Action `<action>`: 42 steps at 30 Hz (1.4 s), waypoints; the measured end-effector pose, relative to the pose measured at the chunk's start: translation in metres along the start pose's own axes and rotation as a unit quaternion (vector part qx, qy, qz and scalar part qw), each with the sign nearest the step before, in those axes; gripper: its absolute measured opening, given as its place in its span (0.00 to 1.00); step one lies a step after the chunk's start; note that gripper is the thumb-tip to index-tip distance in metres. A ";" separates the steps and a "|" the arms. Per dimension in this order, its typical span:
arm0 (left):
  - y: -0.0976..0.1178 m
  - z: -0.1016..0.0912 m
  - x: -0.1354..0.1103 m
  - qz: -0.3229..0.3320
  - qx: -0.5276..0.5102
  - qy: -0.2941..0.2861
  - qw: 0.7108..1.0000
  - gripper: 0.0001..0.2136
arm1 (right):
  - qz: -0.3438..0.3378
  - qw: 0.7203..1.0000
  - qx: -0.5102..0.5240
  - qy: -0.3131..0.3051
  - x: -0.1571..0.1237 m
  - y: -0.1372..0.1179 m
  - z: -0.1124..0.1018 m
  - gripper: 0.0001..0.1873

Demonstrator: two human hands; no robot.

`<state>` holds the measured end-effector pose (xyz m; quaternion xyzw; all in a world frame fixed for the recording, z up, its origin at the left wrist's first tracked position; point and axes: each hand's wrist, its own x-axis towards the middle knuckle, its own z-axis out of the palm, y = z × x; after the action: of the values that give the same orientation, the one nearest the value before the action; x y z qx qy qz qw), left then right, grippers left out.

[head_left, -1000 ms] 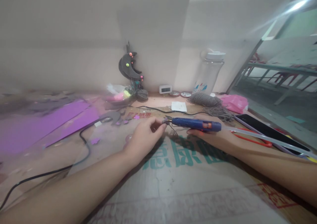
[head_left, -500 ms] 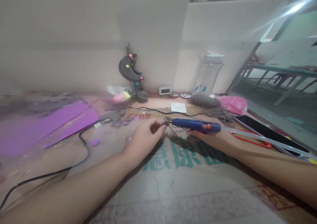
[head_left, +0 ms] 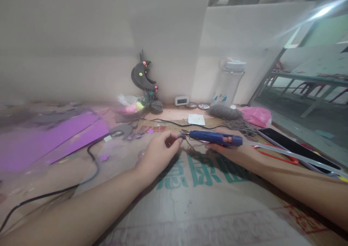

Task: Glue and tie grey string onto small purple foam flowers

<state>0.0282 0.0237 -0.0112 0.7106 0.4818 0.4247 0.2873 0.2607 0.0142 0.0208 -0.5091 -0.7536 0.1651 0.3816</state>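
My right hand [head_left: 231, 144] is wrapped around a blue hot glue gun [head_left: 210, 136], whose nozzle points left. A clear glue stick [head_left: 288, 153] runs out of the gun's back end across my right forearm. Thumb and forefinger of my left hand [head_left: 160, 148] pinch a small grey-purple piece [head_left: 181, 135] right at the nozzle tip. From that piece a thin dark strand of yarn [head_left: 191, 146] trails down to the right. Whether the nozzle touches the piece, I cannot tell.
Purple sheets [head_left: 65, 137] and a black cable [head_left: 94, 159] lie on the left. Behind stand a decorated grey crescent moon [head_left: 144, 77], a small white display [head_left: 181, 100] and a clear bottle [head_left: 228, 83]. Grey yarn [head_left: 225, 112], a phone [head_left: 293, 146] and red-handled scissors [head_left: 290, 160] are at right.
Both hands keep nearly the same pose, with the glue gun's nozzle still at my left fingertips. The whole view has shifted very slightly.
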 end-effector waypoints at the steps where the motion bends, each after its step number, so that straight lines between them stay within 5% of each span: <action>1: 0.000 0.000 0.000 -0.002 -0.001 0.000 1.000 0.09 | -0.005 1.000 -0.021 -0.017 0.000 0.000 0.000 0.11; 14: 0.001 -0.001 -0.001 -0.007 -0.009 -0.002 1.000 0.10 | 0.001 0.995 -0.094 -0.039 0.002 0.008 0.002 0.16; 32: -0.001 -0.001 0.001 -0.028 -0.027 0.002 0.999 0.11 | -0.031 0.995 -0.081 -0.045 0.000 0.011 0.000 0.11; 42: 0.002 0.000 0.000 -0.034 -0.035 -0.018 0.999 0.10 | 0.070 0.997 -0.040 0.013 0.012 0.012 -0.003 0.22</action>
<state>0.0289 0.0228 -0.0097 0.6907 0.4857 0.4183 0.3347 0.2686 0.0299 0.0202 -0.5780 -0.7168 0.1542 0.3583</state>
